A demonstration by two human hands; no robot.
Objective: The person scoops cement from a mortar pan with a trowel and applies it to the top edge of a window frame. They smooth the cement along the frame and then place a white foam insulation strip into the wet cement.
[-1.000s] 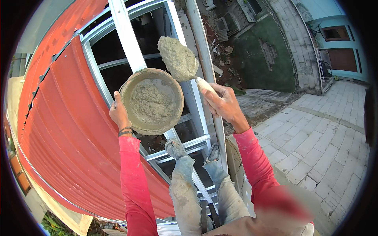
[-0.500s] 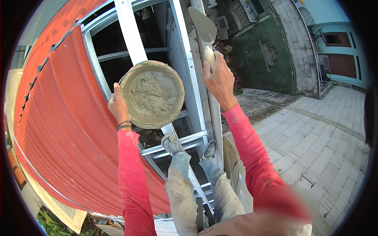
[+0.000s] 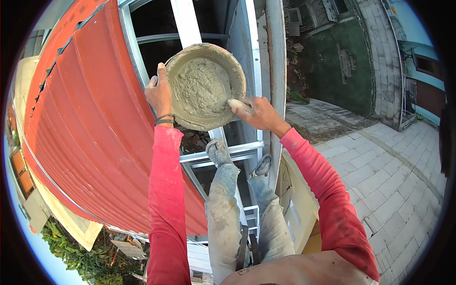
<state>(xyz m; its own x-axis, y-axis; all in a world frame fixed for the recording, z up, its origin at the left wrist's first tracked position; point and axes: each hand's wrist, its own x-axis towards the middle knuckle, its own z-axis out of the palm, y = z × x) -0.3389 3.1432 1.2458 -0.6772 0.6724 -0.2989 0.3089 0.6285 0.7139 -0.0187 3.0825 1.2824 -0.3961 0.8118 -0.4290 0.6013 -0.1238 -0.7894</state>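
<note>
Left hand grips the left rim of a round mortar bucket, above pale metal framing. Right hand closed round the trowel handle, blade end in wet mortar. Bucket likely heavy, mix soft, clinging; best held by rim and handle.

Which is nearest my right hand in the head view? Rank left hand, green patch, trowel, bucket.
1. Trowel: in the right hand.
2. Bucket: just left of that hand.
3. Left hand: on the bucket's left side.
4. Green patch: upper right.
</note>
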